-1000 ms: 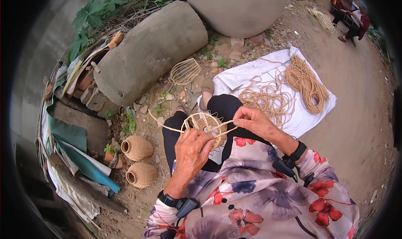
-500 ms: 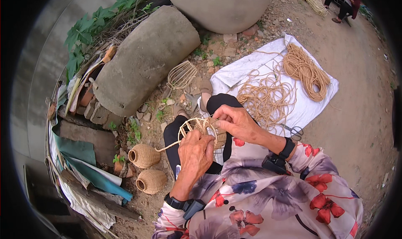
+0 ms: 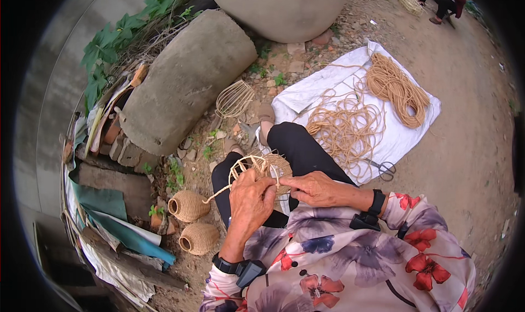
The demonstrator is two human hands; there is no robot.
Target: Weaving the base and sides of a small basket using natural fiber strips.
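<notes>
Over my lap I hold a small, partly woven basket [image 3: 279, 164] of pale rods and twisted cord. My left hand [image 3: 252, 201] is closed on its near left side, fingers curled over the rods. A length of pale cord [image 3: 217, 194] sticks out to the left from under that hand. My right hand [image 3: 316, 188] comes in from the right, its fingertips pinched together at the near rim, close to my left thumb. The strand between those fingertips is too small to see clearly. Two finished-looking round cord baskets [image 3: 188, 206] lie on their sides at the left.
A white sheet [image 3: 295, 97] at the right bears a coiled rope hank [image 3: 396, 90], loose tangled cord [image 3: 350, 129] and scissors [image 3: 386, 171]. A bare rod frame [image 3: 235, 98] lies beyond my feet, beside a concrete cylinder [image 3: 188, 82]. Another person [image 3: 445, 3] sits far right.
My right hand has moved down toward me, from the basket's far side to its near rim. My left hand keeps its hold on the basket.
</notes>
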